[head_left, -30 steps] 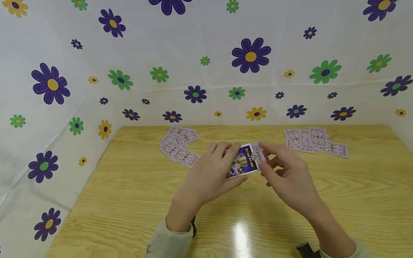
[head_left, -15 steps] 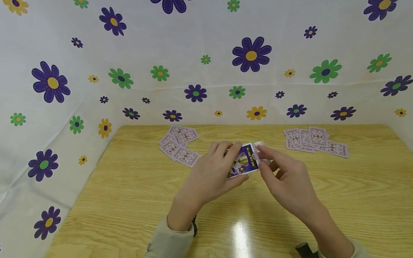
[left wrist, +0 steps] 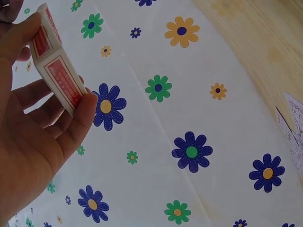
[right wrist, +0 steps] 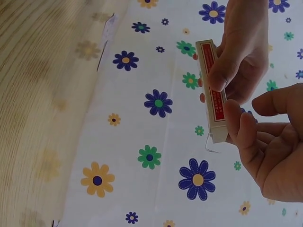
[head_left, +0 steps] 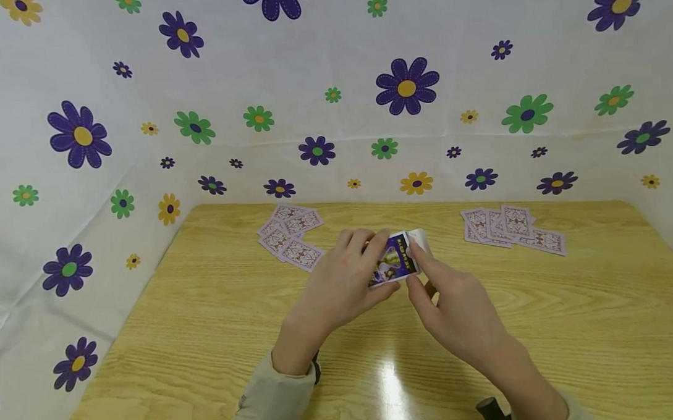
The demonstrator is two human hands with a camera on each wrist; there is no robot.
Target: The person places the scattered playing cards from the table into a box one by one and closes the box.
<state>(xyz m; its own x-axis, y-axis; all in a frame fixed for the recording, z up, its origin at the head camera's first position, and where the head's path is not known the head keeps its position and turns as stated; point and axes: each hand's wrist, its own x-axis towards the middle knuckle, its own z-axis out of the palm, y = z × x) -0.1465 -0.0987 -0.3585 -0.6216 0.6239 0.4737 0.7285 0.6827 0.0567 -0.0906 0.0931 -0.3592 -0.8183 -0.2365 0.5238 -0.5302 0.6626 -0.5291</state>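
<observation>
A playing-card box (head_left: 394, 262) shows a dark blue and purple picture face with yellow lettering in the head view. Its narrow sides are white with red panels, seen on the box (left wrist: 64, 80) in the left wrist view. My left hand (head_left: 339, 281) grips it from the left, with fingers across the top and the thumb along the near edge. At the right end, where a white flap (head_left: 421, 237) sticks up, my right hand (head_left: 462, 310) holds the box between thumb and index finger. In the right wrist view, the right fingertips (right wrist: 233, 116) lie at the box's end.
Face-down cards with a red pattern lie spread on the wooden table (head_left: 207, 332): one group (head_left: 295, 239) at the back left, another group (head_left: 515, 222) at the back right. A white cloth (head_left: 231, 71) with printed flowers stands behind and at the left.
A patterned card sticking out of the box's right end has slid inside, and the white flap has come into view. My right hand has moved left, up to the box's end.
</observation>
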